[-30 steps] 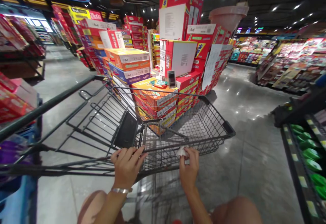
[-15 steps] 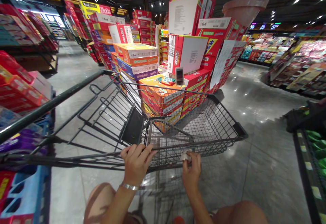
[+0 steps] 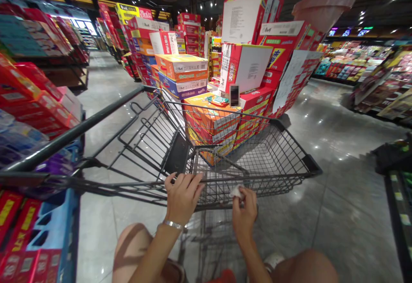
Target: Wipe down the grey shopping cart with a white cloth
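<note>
A dark wire shopping cart (image 3: 257,154) stands sideways in front of me, with bare mesh showing inside its basket. My left hand (image 3: 183,195) is closed over the near top rail, its fingertips bent to the inner side; a silver bracelet circles that wrist. To its right, my right hand (image 3: 245,203) pinches a crumpled white tissue (image 3: 237,191) close against the outside of the near mesh. Whether the right fingers also touch the wire, I cannot tell.
Behind the cart rise stacked cartons (image 3: 209,120), red, orange and white. Shelves with red packages (image 3: 35,111) and a blue crate (image 3: 54,223) border the left side. A dark display stand (image 3: 395,188) is at the right. Grey tiled floor (image 3: 309,218) lies between.
The whole scene has shifted to the right in view, bringing more of the left shelves in. Both hands keep their places at the near rail, and the tissue stays in the right fingers.
</note>
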A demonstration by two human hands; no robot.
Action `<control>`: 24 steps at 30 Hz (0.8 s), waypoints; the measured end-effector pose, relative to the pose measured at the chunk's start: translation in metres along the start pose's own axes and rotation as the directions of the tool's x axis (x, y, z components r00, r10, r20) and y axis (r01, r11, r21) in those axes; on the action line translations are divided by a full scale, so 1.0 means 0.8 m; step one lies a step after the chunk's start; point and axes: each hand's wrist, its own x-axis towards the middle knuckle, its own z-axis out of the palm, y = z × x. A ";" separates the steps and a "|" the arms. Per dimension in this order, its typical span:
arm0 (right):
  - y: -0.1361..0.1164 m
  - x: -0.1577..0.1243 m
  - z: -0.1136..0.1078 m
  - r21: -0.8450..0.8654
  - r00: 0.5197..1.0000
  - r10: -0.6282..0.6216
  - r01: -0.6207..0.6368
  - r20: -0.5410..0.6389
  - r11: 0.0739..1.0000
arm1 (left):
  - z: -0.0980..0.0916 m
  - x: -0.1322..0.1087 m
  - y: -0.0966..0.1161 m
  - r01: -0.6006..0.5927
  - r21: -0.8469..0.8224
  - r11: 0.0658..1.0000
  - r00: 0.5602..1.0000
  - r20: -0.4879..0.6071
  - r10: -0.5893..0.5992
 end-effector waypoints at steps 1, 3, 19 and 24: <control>-0.008 0.002 0.000 0.006 1.000 -0.017 0.017 -0.014 1.000 | -0.002 -0.002 -0.002 -0.004 0.022 1.000 1.000 0.001 0.004; -0.020 0.003 0.000 0.010 0.998 -0.055 0.056 -0.032 0.998 | -0.007 -0.007 -0.011 0.003 0.084 0.996 1.000 -0.023 -0.001; -0.081 -0.020 0.049 0.132 0.906 -0.331 0.306 0.262 0.943 | -0.027 -0.033 -0.095 -0.065 0.243 0.968 0.991 -0.101 0.092; -0.067 -0.029 0.052 0.105 0.914 -0.274 0.254 0.298 0.961 | -0.028 -0.032 -0.093 -0.073 0.223 0.972 0.990 -0.105 0.099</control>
